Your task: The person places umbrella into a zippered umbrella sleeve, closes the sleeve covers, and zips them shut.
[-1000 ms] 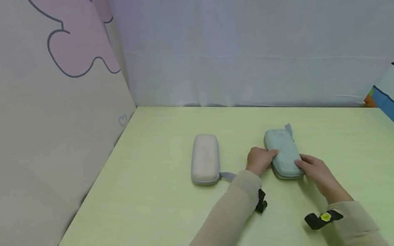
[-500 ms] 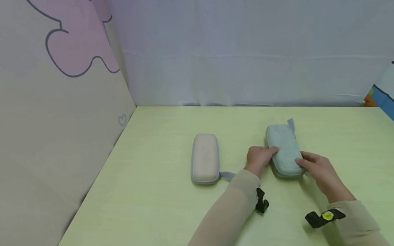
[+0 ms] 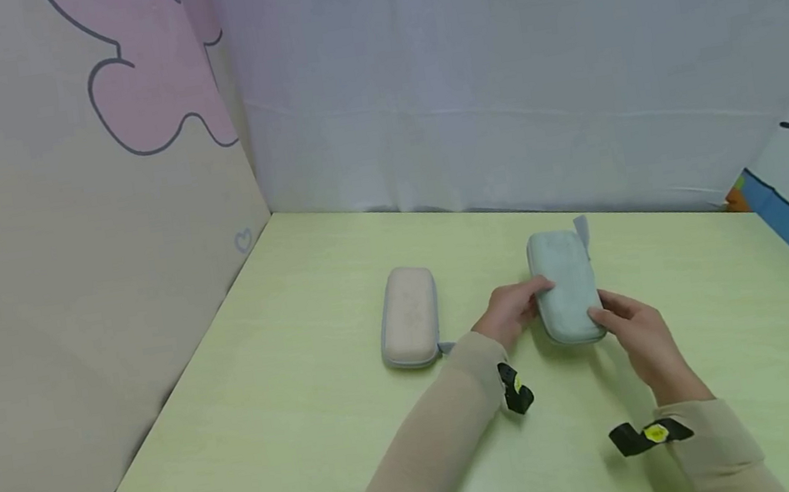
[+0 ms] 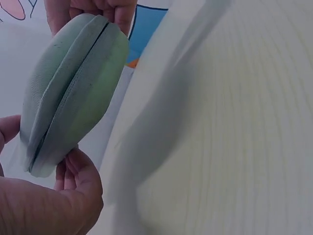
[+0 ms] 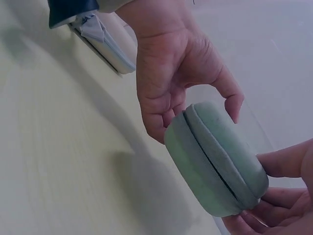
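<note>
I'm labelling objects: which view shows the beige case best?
The head view: the beige case lies there with its whole top in sight. The right wrist view shows only part; the left wrist view, none.

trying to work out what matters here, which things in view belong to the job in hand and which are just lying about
In the job:
- mint green case
- left hand and right hand, both holding it

Apparently just lying about:
- cream case, on the table
</note>
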`<state>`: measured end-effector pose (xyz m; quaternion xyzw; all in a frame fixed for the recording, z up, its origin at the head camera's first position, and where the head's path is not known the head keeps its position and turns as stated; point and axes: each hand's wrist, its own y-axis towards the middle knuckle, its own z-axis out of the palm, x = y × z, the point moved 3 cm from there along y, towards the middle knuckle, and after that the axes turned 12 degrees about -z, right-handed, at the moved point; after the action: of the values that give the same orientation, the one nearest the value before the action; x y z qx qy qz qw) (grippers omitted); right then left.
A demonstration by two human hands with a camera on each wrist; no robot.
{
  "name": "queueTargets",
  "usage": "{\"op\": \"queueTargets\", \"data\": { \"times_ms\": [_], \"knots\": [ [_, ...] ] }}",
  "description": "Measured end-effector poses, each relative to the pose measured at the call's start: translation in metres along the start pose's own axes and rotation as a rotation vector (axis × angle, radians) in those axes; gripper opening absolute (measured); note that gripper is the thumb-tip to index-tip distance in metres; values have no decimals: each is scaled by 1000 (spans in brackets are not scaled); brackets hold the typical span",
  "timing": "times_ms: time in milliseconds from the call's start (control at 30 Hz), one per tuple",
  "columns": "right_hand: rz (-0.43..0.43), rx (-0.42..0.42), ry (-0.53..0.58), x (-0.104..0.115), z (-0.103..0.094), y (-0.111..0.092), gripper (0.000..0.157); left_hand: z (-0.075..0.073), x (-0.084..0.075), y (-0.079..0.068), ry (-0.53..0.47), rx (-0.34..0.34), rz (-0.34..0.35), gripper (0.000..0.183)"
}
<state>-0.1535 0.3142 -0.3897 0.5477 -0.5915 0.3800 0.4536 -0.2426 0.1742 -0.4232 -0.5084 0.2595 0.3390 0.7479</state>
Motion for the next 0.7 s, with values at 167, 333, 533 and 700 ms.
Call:
{"op": "queueTargets", "data": {
  "times_ms": [167,333,533,700],
  "knots": [
    [-10,-35,-12,6,4,-1,58,0,-1,2,-18,43,-7,28],
    [-15,-45,-17,9,6,-1,57,-2,-5,0,-36,118,-2,29],
    [-48,-19,-38,11,4,-3,60,-10,-8,-5,23,118,-18,33],
    [-106,-16,64,9,-5,-3,61,-14,-9,-6,59,113,-12,32]
  ]
}}
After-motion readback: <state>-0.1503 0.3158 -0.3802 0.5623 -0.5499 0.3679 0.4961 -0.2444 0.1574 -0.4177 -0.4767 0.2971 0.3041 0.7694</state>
